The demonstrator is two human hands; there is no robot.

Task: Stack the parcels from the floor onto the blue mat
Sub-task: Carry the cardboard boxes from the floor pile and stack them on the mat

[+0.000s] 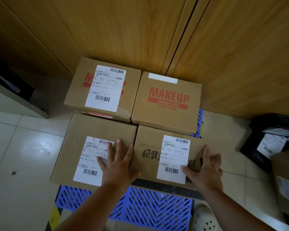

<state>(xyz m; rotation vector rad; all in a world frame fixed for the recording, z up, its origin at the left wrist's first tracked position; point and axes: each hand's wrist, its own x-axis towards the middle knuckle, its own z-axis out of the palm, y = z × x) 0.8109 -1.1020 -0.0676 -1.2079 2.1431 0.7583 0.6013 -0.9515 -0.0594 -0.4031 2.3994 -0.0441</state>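
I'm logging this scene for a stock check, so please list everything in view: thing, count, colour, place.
cardboard boxes: four on top, brown, in a two-by-two block on the mat; another partly shows under the far left one
blue mat: one, blue lattice, on the floor under the boxes
black parcels: at least one, black with white label, floor at right
wooden panels: tan, behind the boxes
floor tiles: white
shoe: one, pale, bottom edge
left hand: flat on near left box
right hand: on near right box

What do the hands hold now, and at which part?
Nothing is gripped. The left hand lies flat, open, on the near-left box; the right hand rests open on the near-right box.
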